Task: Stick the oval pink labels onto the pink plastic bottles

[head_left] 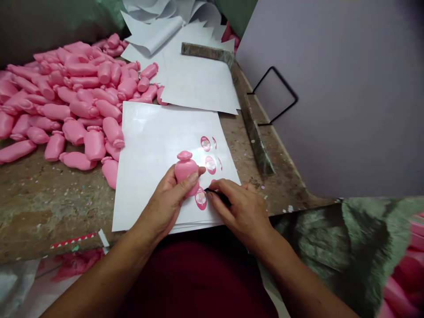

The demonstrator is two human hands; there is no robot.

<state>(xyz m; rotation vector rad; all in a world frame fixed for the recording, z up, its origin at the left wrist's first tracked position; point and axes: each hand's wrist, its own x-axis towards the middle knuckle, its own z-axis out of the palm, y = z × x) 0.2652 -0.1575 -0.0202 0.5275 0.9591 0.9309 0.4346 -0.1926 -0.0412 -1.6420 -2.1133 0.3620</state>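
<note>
My left hand (170, 194) is closed round a pink plastic bottle (186, 170), held upright with its flanged neck toward the far side. Under it lies a white sticker sheet (149, 141) bearing oval pink stickers (210, 165), some whole and some only slivers. In my right hand (240, 210) is a slim black tool (220, 195), its kind mostly hidden by the fingers. Its tip touches or nearly touches an oval sticker (200, 198) just below the bottle's base.
Many pink bottles (79, 92) are heaped at the left. More white sheets (198, 79), some curled, lie at the back. A worn wooden strip (248, 119) runs along the table's right side, beside a black wire handle (285, 95) and a grey panel (347, 97).
</note>
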